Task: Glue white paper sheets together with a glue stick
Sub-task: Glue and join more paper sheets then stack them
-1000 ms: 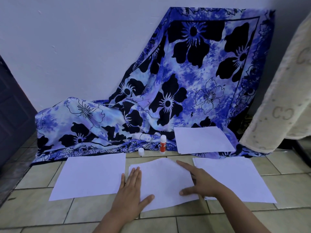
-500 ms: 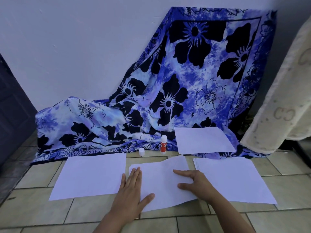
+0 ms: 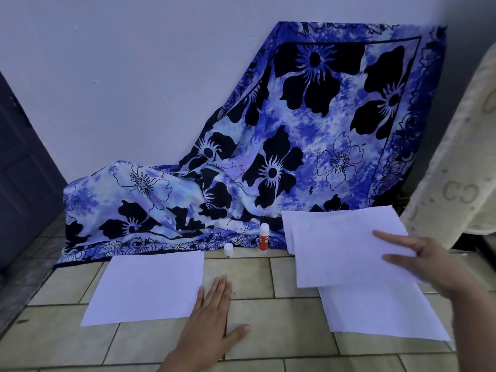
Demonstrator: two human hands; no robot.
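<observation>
Two hands busy: right hand (image 3: 426, 267) pinching glued sheet (image 3: 346, 251), hovering over far-right stack (image 3: 288, 224); left hand (image 3: 212, 315) spread flat on floor (image 3: 268, 331), nearer upright glue stick (image 3: 263, 237).

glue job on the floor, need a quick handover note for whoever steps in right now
Left hand: flat on the tiled floor, empty.
Right hand: holding the lifted sheet over the right-hand papers.
Glue stick: upright and uncapped by the blue cloth, its cap beside it on the floor.
Other paper: left sheet, right stack.
Done: stick uncapped; I can't tell whether the lifted sheet is already glued.
Left: set it down, then glue the rest.
</observation>
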